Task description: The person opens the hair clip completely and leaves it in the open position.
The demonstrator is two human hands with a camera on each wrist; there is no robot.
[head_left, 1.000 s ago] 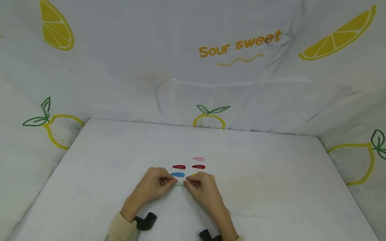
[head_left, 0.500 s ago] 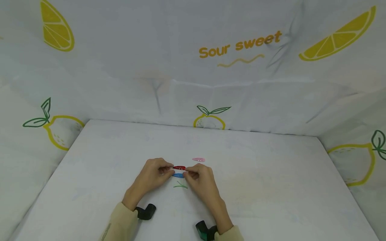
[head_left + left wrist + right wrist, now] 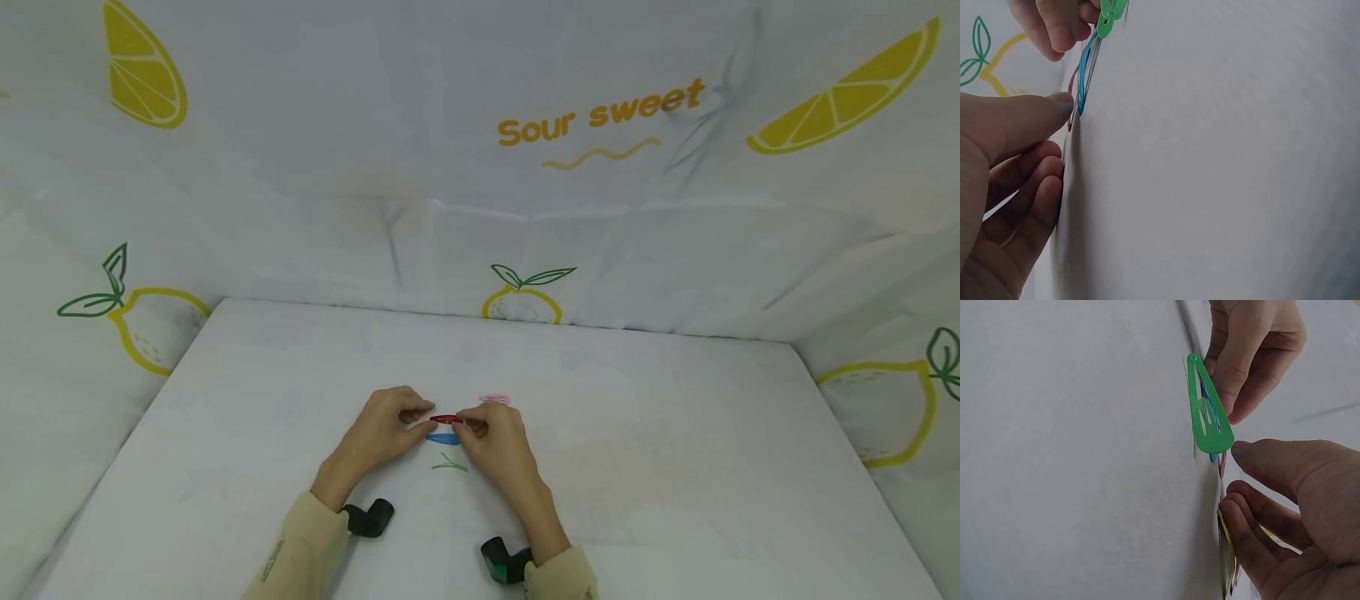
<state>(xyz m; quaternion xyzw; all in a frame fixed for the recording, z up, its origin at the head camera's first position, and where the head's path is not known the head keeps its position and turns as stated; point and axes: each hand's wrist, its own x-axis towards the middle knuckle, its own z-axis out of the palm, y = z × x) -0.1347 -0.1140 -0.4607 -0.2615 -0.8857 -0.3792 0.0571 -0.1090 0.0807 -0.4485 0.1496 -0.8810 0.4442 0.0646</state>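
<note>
A red snap hair clip lies between my hands. My right hand holds its right end between curled thumb and fingers. At its left end rests my left hand, with thumb and index finger apart. Just nearer lies a blue hair clip. Nearest me, a green hair clip is snapped open, its two parts spread; the right wrist view shows the green clip large in front. Beneath my right hand sits a yellow hair clip, which the head view hides.
A pink hair clip lies beyond my right hand. The white table meets a white cloth wall with lemon prints. Black wrist cameras sit under both forearms, a left one and a right one.
Both hands have left the green clip, which stays on the table spread open, and moved forward to the red clip. My left index finger has since lifted off the red clip's end.
</note>
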